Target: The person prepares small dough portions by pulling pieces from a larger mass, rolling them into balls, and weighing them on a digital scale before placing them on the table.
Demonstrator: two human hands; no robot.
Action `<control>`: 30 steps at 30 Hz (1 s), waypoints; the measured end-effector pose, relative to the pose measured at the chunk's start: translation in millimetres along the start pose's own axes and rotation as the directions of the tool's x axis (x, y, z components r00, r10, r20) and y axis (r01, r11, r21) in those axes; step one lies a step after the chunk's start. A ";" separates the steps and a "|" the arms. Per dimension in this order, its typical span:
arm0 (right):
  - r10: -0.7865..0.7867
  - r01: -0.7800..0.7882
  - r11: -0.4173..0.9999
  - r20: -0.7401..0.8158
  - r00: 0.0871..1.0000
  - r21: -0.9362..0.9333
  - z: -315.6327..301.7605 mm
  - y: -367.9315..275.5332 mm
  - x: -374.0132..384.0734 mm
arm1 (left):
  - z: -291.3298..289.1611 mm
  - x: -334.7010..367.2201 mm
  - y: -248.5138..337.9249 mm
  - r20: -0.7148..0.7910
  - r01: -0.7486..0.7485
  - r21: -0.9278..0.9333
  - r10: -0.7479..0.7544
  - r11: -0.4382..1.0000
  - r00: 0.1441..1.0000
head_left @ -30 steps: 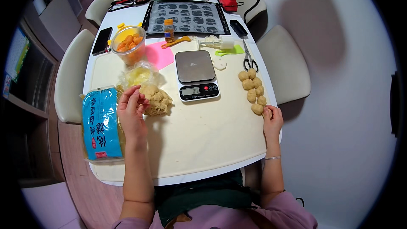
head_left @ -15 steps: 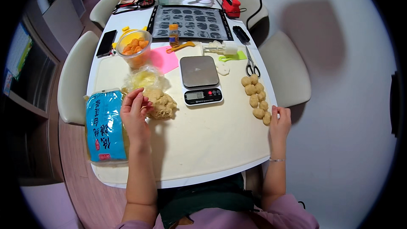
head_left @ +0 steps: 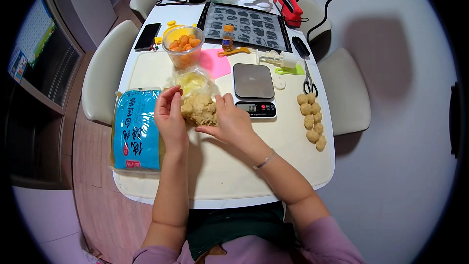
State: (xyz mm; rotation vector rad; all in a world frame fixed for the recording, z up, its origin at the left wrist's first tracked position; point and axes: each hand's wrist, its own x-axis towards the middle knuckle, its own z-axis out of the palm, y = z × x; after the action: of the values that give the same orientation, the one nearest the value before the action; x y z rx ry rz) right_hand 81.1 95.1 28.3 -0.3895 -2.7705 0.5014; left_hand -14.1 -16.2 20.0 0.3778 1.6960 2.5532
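A rough lump of beige dough (head_left: 199, 108) lies on the cream mat (head_left: 229, 171), left of the digital kitchen scale (head_left: 254, 80). My right hand (head_left: 233, 121) grips the dough's right side, its thumb along the near edge and the fingers at the upper right. At the left side of the dough is my left hand (head_left: 171, 115), fingers curled in toward the thumb; anything in its fingertips is hidden. The bare plate of the scale carries nothing. Several dough balls (head_left: 311, 121) sit in two uneven rows along the mat's right edge.
A blue-labelled bag (head_left: 138, 132) lies left of my left hand. Beyond the dough are crumpled plastic wrap (head_left: 195, 82), a tub of orange balls (head_left: 184, 51), a small bottle (head_left: 228, 38) and a lined baking tray (head_left: 246, 25). Scissors (head_left: 309, 82) lie near the dough balls.
My right hand has moved left from beside the dough balls to the dough lump and taken hold of it. My left hand stays by the lump. The whole view has shifted.
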 end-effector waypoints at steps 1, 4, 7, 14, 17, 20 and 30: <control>0.035 -0.034 0.999 0.055 0.998 -0.016 5.5 -2.3 4.5 | -1.0 0.4 -1.5 0.018 -0.014 0.027 0.013 1.000 1.000; 0.071 -0.066 0.996 0.108 0.992 -0.054 10.4 -3.3 8.0 | -1.7 1.4 -9.7 0.081 0.028 0.090 -0.036 0.996 0.996; 0.065 -0.061 0.997 0.092 0.994 -0.045 13.6 -1.1 5.2 | -4.8 2.0 -23.6 0.150 0.038 0.288 -0.084 0.957 0.985; 0.043 -0.040 0.995 0.027 0.999 -0.092 26.3 1.0 -3.8 | 4.3 -8.6 -27.4 0.460 -0.498 0.744 0.199 0.446 0.865; 0.072 -0.069 0.996 0.046 0.996 -0.062 26.7 -5.1 -8.6 | 4.8 -10.9 -21.9 0.472 -0.482 0.753 0.144 0.447 0.870; 0.114 -0.114 0.993 0.049 0.992 -0.008 29.9 -11.9 -11.6 | 5.3 -12.2 -22.9 0.481 -0.495 0.781 0.139 0.380 0.866; 0.220 -0.212 0.965 -0.033 0.975 0.151 52.0 0.5 -13.1 | 10.6 -16.5 -28.3 0.471 -0.509 0.801 0.192 0.316 0.861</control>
State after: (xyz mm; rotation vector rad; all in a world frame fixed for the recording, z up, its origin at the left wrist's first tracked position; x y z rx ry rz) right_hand 75.9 76.1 -21.6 -0.6639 -2.6355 0.7323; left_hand 1.8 1.6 -4.8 1.2271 2.9691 1.2152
